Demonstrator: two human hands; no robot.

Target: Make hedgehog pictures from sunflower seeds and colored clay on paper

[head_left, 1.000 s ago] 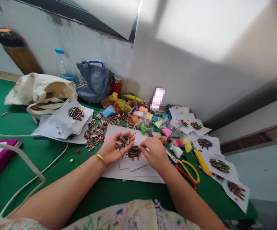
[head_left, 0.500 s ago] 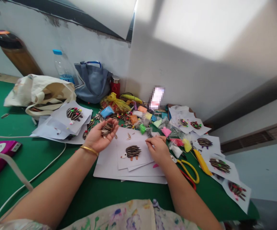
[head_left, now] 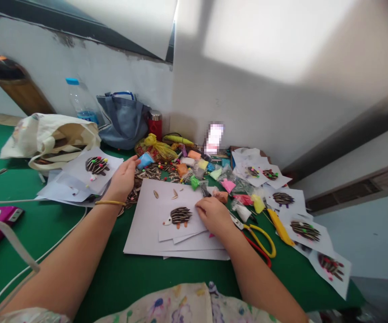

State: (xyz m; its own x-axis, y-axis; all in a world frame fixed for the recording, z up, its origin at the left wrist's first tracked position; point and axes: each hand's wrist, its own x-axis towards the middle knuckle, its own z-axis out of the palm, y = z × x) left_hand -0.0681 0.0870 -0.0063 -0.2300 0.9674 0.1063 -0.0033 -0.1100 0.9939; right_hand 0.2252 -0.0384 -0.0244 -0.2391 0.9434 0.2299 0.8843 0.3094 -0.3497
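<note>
My left hand (head_left: 122,177) is turned palm down over a pile of striped sunflower seeds (head_left: 150,172), fingers loosely spread, with nothing visible in it. My right hand (head_left: 213,215) rests knuckles up on the right edge of a white sheet (head_left: 167,226). Its curled fingers press on that sheet. The sheet bears a hedgehog picture (head_left: 179,216) whose back is covered with seeds. It lies on top of a stack of white paper (head_left: 143,233). Two loose seeds (head_left: 165,194) lie on the paper above the hedgehog.
Yellow and red scissors (head_left: 260,241) lie right of my right hand. Small bags of coloured clay (head_left: 210,169) sit behind the paper. Finished hedgehog sheets (head_left: 301,229) spread to the right, another (head_left: 96,165) to the left. Bags (head_left: 48,137), a bottle (head_left: 79,99), a cable (head_left: 61,237) stand left.
My left hand, which held a palmful of seeds by the hedgehog, swung left and turned over above the seed pile. My right hand drew back to the sheet's right edge.
</note>
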